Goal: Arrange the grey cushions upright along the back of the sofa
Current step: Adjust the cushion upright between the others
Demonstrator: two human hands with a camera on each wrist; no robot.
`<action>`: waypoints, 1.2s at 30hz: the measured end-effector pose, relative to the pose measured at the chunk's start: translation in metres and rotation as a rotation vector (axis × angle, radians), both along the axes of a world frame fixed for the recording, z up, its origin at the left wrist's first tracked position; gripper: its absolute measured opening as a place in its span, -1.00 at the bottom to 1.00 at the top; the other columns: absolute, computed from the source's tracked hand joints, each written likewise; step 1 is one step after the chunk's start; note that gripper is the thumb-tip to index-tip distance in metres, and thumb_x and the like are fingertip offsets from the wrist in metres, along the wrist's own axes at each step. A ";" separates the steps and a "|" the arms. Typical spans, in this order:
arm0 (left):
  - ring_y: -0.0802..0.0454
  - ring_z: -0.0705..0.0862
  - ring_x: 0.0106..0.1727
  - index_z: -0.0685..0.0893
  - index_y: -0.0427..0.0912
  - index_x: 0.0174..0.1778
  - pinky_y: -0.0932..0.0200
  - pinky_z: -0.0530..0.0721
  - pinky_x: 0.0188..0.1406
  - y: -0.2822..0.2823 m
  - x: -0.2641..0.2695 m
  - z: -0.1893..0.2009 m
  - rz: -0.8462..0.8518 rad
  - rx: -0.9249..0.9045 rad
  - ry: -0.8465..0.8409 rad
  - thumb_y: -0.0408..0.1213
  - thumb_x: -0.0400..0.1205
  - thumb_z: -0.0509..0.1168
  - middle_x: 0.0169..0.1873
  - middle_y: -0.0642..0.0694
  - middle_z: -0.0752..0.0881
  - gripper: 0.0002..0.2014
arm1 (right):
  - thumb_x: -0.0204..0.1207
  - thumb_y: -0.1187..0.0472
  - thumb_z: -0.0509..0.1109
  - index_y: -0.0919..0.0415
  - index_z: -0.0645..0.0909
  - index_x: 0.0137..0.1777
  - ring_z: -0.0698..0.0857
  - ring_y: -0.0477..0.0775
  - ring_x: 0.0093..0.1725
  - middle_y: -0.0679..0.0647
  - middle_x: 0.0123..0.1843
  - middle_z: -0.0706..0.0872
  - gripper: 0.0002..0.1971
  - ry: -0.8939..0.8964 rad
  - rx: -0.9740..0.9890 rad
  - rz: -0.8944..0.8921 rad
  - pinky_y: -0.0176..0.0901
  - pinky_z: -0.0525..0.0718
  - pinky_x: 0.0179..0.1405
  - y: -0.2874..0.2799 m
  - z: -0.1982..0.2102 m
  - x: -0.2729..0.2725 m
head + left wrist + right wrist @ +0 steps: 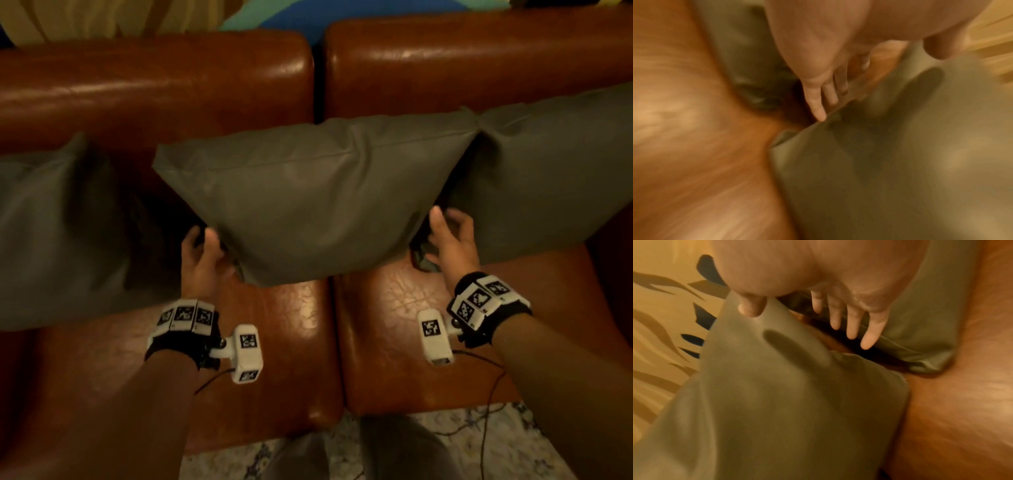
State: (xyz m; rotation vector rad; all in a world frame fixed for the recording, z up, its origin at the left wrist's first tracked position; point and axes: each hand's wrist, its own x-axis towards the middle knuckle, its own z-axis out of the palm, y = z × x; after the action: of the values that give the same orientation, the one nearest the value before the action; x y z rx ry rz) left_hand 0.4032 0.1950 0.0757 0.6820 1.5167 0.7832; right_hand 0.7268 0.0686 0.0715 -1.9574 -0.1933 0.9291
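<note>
Middle grey fabric cushion (308, 195) upright against the backrest of the brown leather sofa (154, 85), straddling the seam between the two seat pads, top edge leaning back on the leather. Left hand (202, 260) at its lower left corner, fingers (818, 104) straight and slipped behind the cushion's edge, thumb out in front, nothing pinched. Right hand (452, 246) at its lower right side, fingers (869, 335) spread and extended into the gap between this cushion and the right grey fabric cushion (555, 178), thumb resting on the middle cushion's face, no grasp visible. Right cushion upright on the right seat, its upper corner touching the middle one. Left grey fabric cushion (51, 233) upright on the left seat, apart from the middle one. Patterned pale rug (479, 442) below the sofa's front edge
</note>
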 end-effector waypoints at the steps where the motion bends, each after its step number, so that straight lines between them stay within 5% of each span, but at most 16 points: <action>1: 0.11 0.67 -0.07 0.48 -0.13 0.43 0.13 0.65 -0.15 -0.010 -0.004 -0.006 0.003 -0.063 0.049 -0.05 0.73 0.19 0.01 -0.03 0.69 -0.61 | 0.19 -0.40 0.46 -0.35 0.60 -0.04 0.77 0.17 0.14 -0.05 0.07 0.76 -0.64 -0.016 -0.042 -0.012 0.21 0.75 0.17 -0.015 -0.011 -0.002; 3: 0.14 0.64 -0.34 0.62 -0.20 0.01 0.26 0.60 -0.37 -0.032 -0.011 -0.026 -0.141 -0.248 0.192 -0.16 0.75 0.19 -0.34 0.01 0.67 -0.81 | 0.40 -0.02 0.52 -0.27 0.70 -0.26 0.79 0.38 0.07 0.08 -0.08 0.79 -0.92 -0.011 -0.187 0.105 0.25 0.75 0.09 -0.052 -0.038 -0.001; 5: 0.09 0.58 -0.44 0.60 -0.14 -0.21 0.26 0.53 -0.45 -0.057 -0.012 -0.049 -0.314 -0.325 0.317 -0.33 0.73 0.21 -0.43 -0.01 0.63 -0.81 | 0.42 0.31 0.45 -0.16 0.74 -0.27 0.79 0.43 0.03 0.17 -0.09 0.81 -0.72 0.038 -0.336 0.334 0.18 0.74 -0.05 -0.092 -0.069 0.002; 10: 0.00 0.51 -0.43 0.64 -0.26 0.02 0.33 0.50 -0.65 -0.110 0.040 -0.079 -0.503 -0.335 0.399 -0.51 0.67 0.21 -0.33 -0.17 0.64 -0.86 | 0.44 0.28 0.42 0.09 0.71 -0.19 0.70 0.13 -0.23 0.22 -0.15 0.81 -0.92 0.212 -0.533 0.553 -0.05 0.61 -0.26 -0.156 -0.070 0.023; 15: -0.01 0.63 -0.32 0.66 -0.09 -0.12 0.17 0.61 -0.37 -0.132 0.149 -0.064 -0.648 -0.372 0.354 -0.32 0.68 0.28 -0.29 -0.10 0.70 -0.90 | 0.54 0.33 0.33 0.08 0.62 -0.24 0.65 0.02 -0.19 0.08 -0.22 0.73 -0.82 0.168 -0.541 0.554 -0.09 0.58 -0.18 -0.179 -0.062 0.114; 17: 0.00 0.67 -0.24 0.67 0.00 -0.12 0.11 0.67 -0.22 -0.133 0.200 -0.052 -0.704 -0.299 0.353 -0.32 0.67 0.29 -0.17 -0.12 0.72 -0.87 | 0.60 0.43 0.27 0.25 0.59 -0.16 0.62 0.01 -0.13 0.22 -0.22 0.71 -0.85 0.068 -0.511 0.484 -0.01 0.68 -0.13 -0.173 -0.052 0.164; 18: 0.01 0.66 -0.24 0.66 0.00 -0.09 0.14 0.69 -0.22 -0.130 0.224 -0.046 -0.706 -0.246 0.336 -0.38 0.66 0.29 -0.13 -0.14 0.71 -0.84 | 0.64 0.28 0.31 0.29 0.61 -0.01 0.65 0.12 0.07 0.31 -0.04 0.72 -0.91 -0.017 -0.524 0.454 0.20 0.69 0.11 -0.166 -0.045 0.191; 20: 0.08 0.63 -0.28 0.62 -0.14 0.20 0.32 0.68 -0.38 -0.121 0.281 -0.031 -0.641 -0.178 0.216 -0.49 0.68 0.22 -0.02 -0.18 0.65 -0.75 | 0.56 -0.13 0.39 0.18 0.59 0.34 0.59 0.27 0.41 0.25 0.33 0.68 -0.53 -0.135 -0.505 0.129 0.18 0.46 0.51 -0.152 -0.027 0.244; 22: 0.09 0.68 -0.20 0.47 -0.08 0.41 0.21 0.72 -0.25 -0.108 0.333 -0.015 -0.499 -0.212 0.078 -0.38 0.73 0.14 0.17 -0.18 0.57 -0.68 | 0.46 -0.23 0.44 0.10 0.52 0.38 0.63 0.28 0.38 0.16 0.23 0.72 -0.41 -0.234 -0.341 -0.098 0.03 0.50 0.41 -0.127 0.001 0.290; 24: -0.11 0.63 0.24 0.43 0.02 0.51 -0.16 0.56 0.24 -0.095 0.372 0.001 -0.291 -0.346 0.010 -0.04 0.73 0.12 0.36 -0.15 0.52 -0.59 | 0.42 -0.30 0.43 0.03 0.45 0.44 0.66 0.24 0.31 0.06 0.09 0.68 -0.33 -0.235 -0.250 -0.166 -0.07 0.52 0.26 -0.105 0.015 0.334; 26: -0.34 0.41 0.51 0.41 0.12 0.54 -0.42 0.34 0.44 -0.084 0.400 0.008 -0.198 -0.439 -0.056 0.21 0.65 0.06 0.44 -0.15 0.48 -0.46 | 0.38 -0.40 0.40 -0.04 0.39 0.51 0.65 0.19 0.34 0.03 0.22 0.68 -0.24 -0.197 -0.194 -0.151 -0.15 0.49 0.24 -0.090 0.021 0.368; 28: -0.36 0.48 0.44 0.45 0.15 0.51 -0.39 0.42 0.43 -0.081 0.425 0.011 -0.203 -0.469 -0.166 0.32 0.59 0.04 0.49 -0.15 0.49 -0.39 | 0.26 -0.51 0.39 -0.16 0.32 0.57 0.60 0.15 0.44 0.00 0.47 0.62 -0.10 -0.119 -0.137 -0.113 -0.08 0.48 0.43 -0.082 0.020 0.388; 30: -0.29 0.58 0.32 0.50 0.01 0.50 -0.08 0.61 0.13 -0.082 0.447 0.010 -0.238 -0.473 -0.193 0.30 0.61 0.02 0.50 -0.17 0.54 -0.36 | 0.11 -0.58 0.40 -0.30 0.27 0.57 0.56 0.15 0.48 -0.05 0.58 0.53 -0.01 -0.033 -0.092 -0.067 0.12 0.49 0.53 -0.081 0.019 0.399; 32: -0.28 0.52 0.49 0.47 -0.04 0.55 0.03 0.57 0.01 -0.085 0.467 0.006 -0.225 -0.463 -0.141 0.23 0.67 -0.02 0.54 -0.16 0.53 -0.38 | 0.15 -0.52 0.44 -0.34 0.30 0.54 0.58 0.13 0.45 -0.07 0.57 0.54 -0.09 -0.032 -0.045 -0.073 0.13 0.52 0.50 -0.090 0.017 0.412; 34: -0.26 0.59 0.35 0.55 0.01 0.44 -0.09 0.54 0.13 -0.092 0.487 0.003 -0.263 -0.440 -0.174 0.28 0.64 -0.03 0.37 -0.10 0.65 -0.40 | 0.18 -0.47 0.45 -0.35 0.35 0.49 0.61 0.11 0.40 -0.08 0.47 0.60 -0.17 -0.099 -0.005 -0.140 0.10 0.56 0.47 -0.103 0.016 0.428; 36: -0.18 0.64 0.07 0.61 -0.01 0.28 -0.10 0.58 0.06 -0.097 0.510 0.004 -0.293 -0.454 -0.196 0.33 0.59 -0.01 0.05 -0.07 0.70 -0.40 | 0.08 -0.50 0.48 -0.35 0.38 0.47 0.65 0.10 0.35 -0.09 0.41 0.64 -0.11 -0.115 0.006 -0.223 0.14 0.60 0.44 -0.114 0.012 0.444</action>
State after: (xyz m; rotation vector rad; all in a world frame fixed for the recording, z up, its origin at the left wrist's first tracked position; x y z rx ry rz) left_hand 0.9136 0.0980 0.0796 0.4558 1.3143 0.2589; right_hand 1.1709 -0.0457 0.0837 -1.9820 -0.0418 0.6713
